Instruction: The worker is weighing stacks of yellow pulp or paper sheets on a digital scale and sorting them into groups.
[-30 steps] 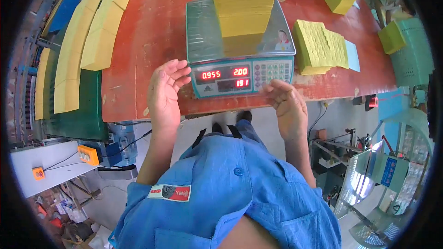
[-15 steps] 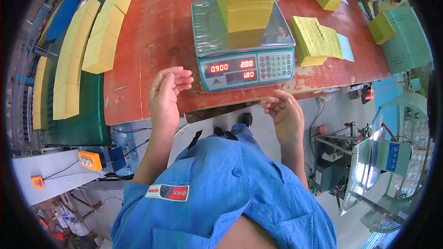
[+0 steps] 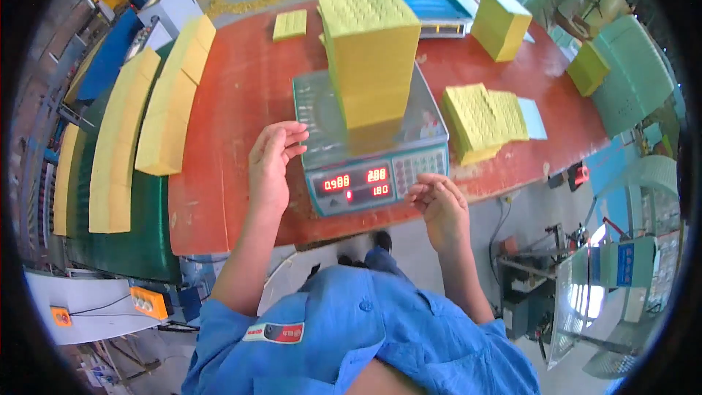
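A tall stack of yellow textured sheets (image 3: 371, 66) stands upright on the metal pan of a teal digital scale (image 3: 311, 106), whose red display is lit. My left hand (image 3: 276, 155) hovers by the scale's left edge, its fingers loosely bent and slightly apart, with nothing in them. Near the front right corner of the scale, over its keypad, is my right hand (image 3: 443, 207). Its fingers are half curled and apart, and I see nothing held. Neither hand touches the stack.
Rows of yellow stacks (image 3: 121, 150) line the left side. Right of the scale lie lower yellow piles (image 3: 472, 121). A taller yellow block (image 3: 502, 25) and a blue-trayed scale (image 3: 431, 7) stand farther back on the red table (image 3: 241, 102). Another person (image 3: 563, 1) bends at the far right.
The view has tilted up, so the table and scale sit lower in the picture and the stack's top shows. My right hand now overlaps the scale's keypad corner. The stack stays on the pan.
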Action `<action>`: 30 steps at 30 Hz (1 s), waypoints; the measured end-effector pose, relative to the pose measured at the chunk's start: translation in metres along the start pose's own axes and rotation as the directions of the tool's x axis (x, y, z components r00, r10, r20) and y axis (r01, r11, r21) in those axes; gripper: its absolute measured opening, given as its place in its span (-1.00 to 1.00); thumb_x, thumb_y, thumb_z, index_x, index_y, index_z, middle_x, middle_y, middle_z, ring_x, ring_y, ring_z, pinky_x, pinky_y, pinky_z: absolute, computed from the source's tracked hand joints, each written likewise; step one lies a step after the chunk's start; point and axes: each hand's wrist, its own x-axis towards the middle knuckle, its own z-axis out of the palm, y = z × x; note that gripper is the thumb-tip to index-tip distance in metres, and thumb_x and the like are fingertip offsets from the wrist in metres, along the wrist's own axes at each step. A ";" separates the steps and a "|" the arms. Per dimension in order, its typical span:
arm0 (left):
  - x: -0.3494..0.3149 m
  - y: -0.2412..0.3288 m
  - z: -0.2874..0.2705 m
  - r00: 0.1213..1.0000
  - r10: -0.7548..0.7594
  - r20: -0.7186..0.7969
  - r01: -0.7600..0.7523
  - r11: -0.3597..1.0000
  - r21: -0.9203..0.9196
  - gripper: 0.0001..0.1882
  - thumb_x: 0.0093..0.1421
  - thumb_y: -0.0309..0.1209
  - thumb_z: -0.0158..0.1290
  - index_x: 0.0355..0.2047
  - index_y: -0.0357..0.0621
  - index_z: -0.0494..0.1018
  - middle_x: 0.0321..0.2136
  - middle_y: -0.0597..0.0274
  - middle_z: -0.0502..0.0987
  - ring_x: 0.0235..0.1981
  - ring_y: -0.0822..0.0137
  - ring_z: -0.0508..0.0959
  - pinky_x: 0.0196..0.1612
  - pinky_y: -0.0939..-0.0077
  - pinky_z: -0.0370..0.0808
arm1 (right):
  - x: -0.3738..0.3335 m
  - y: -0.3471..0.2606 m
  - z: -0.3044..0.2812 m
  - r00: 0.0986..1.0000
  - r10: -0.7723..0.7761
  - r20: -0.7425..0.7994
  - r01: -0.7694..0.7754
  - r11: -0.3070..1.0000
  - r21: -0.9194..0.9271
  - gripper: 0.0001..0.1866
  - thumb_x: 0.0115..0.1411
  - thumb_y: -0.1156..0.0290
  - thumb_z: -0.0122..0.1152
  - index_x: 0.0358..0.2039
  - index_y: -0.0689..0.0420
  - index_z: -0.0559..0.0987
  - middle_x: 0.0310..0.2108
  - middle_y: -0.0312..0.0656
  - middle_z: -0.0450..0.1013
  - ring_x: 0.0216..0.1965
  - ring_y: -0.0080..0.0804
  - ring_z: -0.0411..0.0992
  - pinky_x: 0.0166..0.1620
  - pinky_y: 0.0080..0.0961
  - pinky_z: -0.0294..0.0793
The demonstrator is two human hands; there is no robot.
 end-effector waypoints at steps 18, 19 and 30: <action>0.150 -0.073 0.080 0.973 0.024 0.232 0.037 0.967 -0.254 -0.45 0.41 -0.12 -0.21 0.31 -0.06 0.10 0.25 0.20 0.26 0.21 0.25 0.33 0.21 0.27 0.34 | 0.187 -0.032 0.023 0.973 -0.151 0.174 0.214 0.872 -0.439 -0.66 0.35 0.39 -0.09 0.05 0.27 0.44 -0.05 -0.18 0.45 -0.01 -0.48 0.37 0.10 -0.55 0.29; 0.144 -0.075 0.084 0.971 0.010 0.238 0.072 0.941 -0.331 -0.44 0.41 -0.09 -0.23 0.32 -0.05 0.09 0.26 0.19 0.24 0.23 0.24 0.31 0.23 0.25 0.32 | 0.181 -0.029 0.018 0.972 -0.164 0.165 0.224 0.850 -0.477 -0.66 0.36 0.41 -0.15 0.06 0.28 0.42 -0.03 -0.16 0.44 0.02 -0.45 0.36 0.13 -0.53 0.28; 0.050 -0.069 0.104 0.917 -0.247 0.314 0.389 0.727 -0.565 -0.47 0.40 -0.12 -0.19 0.28 -0.09 0.16 0.21 0.20 0.31 0.15 0.26 0.40 0.17 0.29 0.42 | 0.075 -0.022 -0.009 0.979 -0.205 0.008 0.193 0.906 -0.377 -0.56 0.35 0.38 -0.15 0.19 0.28 0.32 0.12 -0.16 0.34 0.15 -0.39 0.25 0.20 -0.47 0.18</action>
